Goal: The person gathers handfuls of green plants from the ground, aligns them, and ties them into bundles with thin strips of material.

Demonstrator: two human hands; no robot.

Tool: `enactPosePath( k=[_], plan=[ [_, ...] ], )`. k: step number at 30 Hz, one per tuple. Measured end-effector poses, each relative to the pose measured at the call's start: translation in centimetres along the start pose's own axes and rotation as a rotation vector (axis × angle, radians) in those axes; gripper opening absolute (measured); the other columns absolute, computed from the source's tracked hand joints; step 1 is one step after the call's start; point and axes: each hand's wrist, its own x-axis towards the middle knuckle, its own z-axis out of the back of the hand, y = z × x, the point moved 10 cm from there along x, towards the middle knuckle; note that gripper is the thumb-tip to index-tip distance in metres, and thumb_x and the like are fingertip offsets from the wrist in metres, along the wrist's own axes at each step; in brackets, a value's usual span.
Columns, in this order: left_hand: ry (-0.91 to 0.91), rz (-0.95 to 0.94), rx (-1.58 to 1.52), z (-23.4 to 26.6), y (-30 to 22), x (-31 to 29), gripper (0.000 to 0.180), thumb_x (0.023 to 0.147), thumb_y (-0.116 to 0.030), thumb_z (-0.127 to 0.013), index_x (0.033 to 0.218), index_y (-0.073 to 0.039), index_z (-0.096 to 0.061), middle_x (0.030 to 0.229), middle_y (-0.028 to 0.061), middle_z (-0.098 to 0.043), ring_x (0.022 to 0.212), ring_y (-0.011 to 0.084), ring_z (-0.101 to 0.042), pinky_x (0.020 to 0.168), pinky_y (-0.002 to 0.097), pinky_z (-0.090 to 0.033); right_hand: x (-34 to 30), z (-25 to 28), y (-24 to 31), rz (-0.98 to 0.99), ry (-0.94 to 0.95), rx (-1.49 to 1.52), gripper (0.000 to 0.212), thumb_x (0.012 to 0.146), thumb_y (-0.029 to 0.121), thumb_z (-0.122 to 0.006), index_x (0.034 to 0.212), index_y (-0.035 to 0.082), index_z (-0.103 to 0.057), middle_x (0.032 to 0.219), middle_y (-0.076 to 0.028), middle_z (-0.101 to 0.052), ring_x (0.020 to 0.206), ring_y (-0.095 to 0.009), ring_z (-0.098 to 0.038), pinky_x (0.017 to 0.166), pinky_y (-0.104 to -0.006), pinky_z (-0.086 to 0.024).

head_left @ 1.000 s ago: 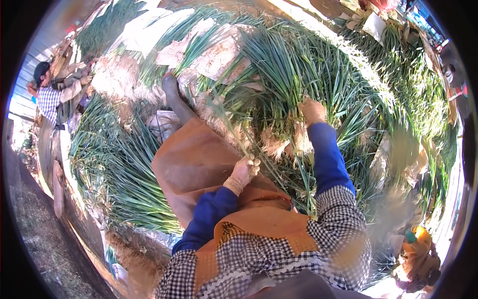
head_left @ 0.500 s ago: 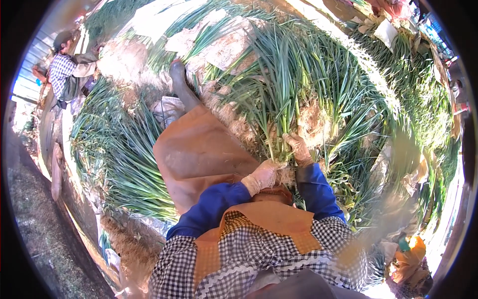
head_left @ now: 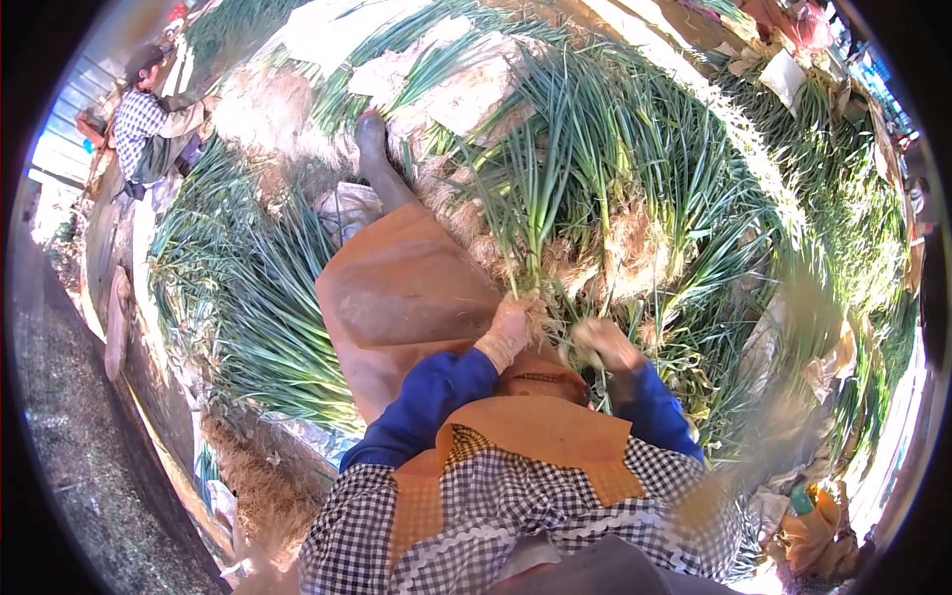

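My left hand (head_left: 510,325), in a pale glove, is closed round the root end of a bunch of green onions (head_left: 535,203). Their long leaves point away from me, and pale stringy roots (head_left: 538,309) show at the glove. To the right, my gloved right hand (head_left: 607,345) is curled and blurred by motion, apart from the bunch. Whatever it grips, if anything, is too smeared to make out. Just beyond it lie more green onions (head_left: 684,188) with a tan clump of roots (head_left: 635,248).
An orange-brown apron (head_left: 407,288) covers my outstretched leg, which ends in a dark boot (head_left: 382,164). Another heap of green onions (head_left: 263,307) lies left of it. A co-worker (head_left: 139,124) in a checked top is at the far left. Loose trimmings (head_left: 684,347) lie right of my right hand.
My right hand has come off the stalks and moved down toward me. The left hand has shifted slightly left with the bunch, and its root end now shows. The view has turned a little.
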Motion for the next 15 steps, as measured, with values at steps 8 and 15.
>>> enactPosePath(
  k=[8,15],
  plan=[
    [0.013,-0.215,0.24,-3.7,-1.1,-1.5,0.025,0.076,0.006,-0.059,0.094,-0.005,-0.046,0.07,0.0026,-0.051,0.055,0.0117,-0.049,0.045,0.0237,-0.041,3.9,9.7,-1.4,-0.386,-0.398,-1.524,0.021,0.086,0.032,-0.048,0.098,0.019,-0.059,0.084,-0.005,-0.061,0.07,-0.024,-0.06,0.059,-0.0352,-0.049],
    [-0.053,-0.358,0.462,0.1,-0.7,1.1,0.027,0.071,0.007,-0.062,0.092,-0.004,-0.05,0.078,0.0036,-0.055,0.066,0.0113,-0.051,0.057,0.0236,-0.043,16.1,5.8,0.4,-0.405,-0.16,-1.494,0.044,0.079,0.044,-0.054,0.1,0.005,-0.054,0.088,-0.014,-0.062,0.081,-0.029,-0.06,0.07,-0.0382,-0.048]
  ],
)
